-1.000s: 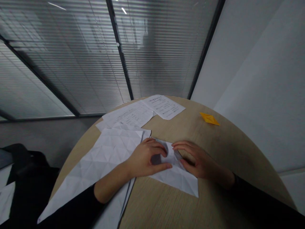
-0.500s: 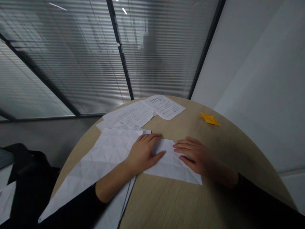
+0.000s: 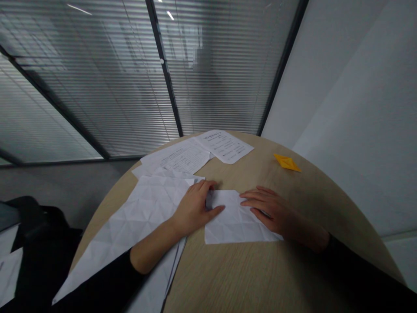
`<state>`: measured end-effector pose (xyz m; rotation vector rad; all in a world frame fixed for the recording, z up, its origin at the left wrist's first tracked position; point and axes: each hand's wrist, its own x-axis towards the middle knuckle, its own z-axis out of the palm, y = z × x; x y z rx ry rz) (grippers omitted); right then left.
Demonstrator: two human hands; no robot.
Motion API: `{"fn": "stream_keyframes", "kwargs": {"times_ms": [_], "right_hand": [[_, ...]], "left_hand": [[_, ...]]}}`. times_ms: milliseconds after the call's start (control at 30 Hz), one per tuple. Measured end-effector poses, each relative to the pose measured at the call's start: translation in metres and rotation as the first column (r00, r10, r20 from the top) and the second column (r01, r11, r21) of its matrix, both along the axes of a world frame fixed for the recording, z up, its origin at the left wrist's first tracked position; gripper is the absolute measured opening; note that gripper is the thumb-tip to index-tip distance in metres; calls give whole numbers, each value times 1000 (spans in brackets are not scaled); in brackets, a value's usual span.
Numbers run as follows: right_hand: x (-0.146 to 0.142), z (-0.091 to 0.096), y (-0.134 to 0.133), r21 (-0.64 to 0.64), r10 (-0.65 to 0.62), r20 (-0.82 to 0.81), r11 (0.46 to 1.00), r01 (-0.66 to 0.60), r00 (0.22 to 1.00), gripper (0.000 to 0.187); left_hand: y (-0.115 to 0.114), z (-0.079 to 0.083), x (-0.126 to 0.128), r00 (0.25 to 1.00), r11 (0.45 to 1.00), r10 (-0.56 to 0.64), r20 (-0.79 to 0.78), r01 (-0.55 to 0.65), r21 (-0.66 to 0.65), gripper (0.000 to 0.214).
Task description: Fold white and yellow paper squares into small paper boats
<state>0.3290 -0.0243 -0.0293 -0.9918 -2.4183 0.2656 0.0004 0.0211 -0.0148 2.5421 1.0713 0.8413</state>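
A small creased sheet of white paper (image 3: 239, 224) lies flat on the table between my hands. At its left edge is my left hand (image 3: 197, 206), fingers apart, with the thumb resting over the paper. My right hand (image 3: 269, 208) lies on the sheet's right part, fingers stretched out and covering its right side. Under my left forearm spreads a large white sheet (image 3: 130, 226) with a grid of triangular creases. A folded yellow paper piece (image 3: 287, 163) sits apart, beyond my right hand.
Printed sheets (image 3: 228, 147) overlap at the far side of the round wooden table (image 3: 215, 278). Behind stands a glass partition with blinds (image 3: 215, 100); a white wall (image 3: 365, 108) is on the right. A black chair (image 3: 45, 252) with papers on it stands at the left.
The small white sheet has turned slightly and shifted right, so its near edge now runs almost level. My right hand has moved a little right; my left hand stays nearly in place.
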Motion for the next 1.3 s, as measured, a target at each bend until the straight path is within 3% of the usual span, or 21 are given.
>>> {"fn": "stream_keyframes", "kwargs": {"times_ms": [300, 467, 533, 667, 833, 933, 1300], "right_hand": [[-9, -3, -2, 0, 10, -30, 1000, -10, 1000, 44], [-11, -3, -3, 1, 37, -4, 999, -37, 999, 50], [-11, -1, -4, 13, 23, 15, 1000, -23, 1000, 47], [-12, 4, -7, 28, 9, 44, 1000, -11, 999, 50], [-13, 4, -15, 23, 82, 98, 996, -85, 992, 97], [-13, 4, -17, 42, 87, 118, 995, -93, 989, 114], [2, 16, -14, -14, 131, 104, 991, -130, 986, 42]], "left_hand": [[-7, 0, 5, 976, 990, -119, 183, 131, -60, 66], [-7, 4, 3, 930, 930, -367, -15, 367, 9, 30], [-8, 9, 3, 902, 904, -424, -84, 427, 24, 28], [-12, 17, 3, 882, 889, -453, -127, 459, 16, 59], [-15, 20, 0, 882, 901, -422, -210, 434, 12, 94], [-15, 18, -1, 884, 909, -402, -240, 416, 6, 93], [-9, 24, -4, 876, 879, -462, -139, 473, 61, 35]]}}
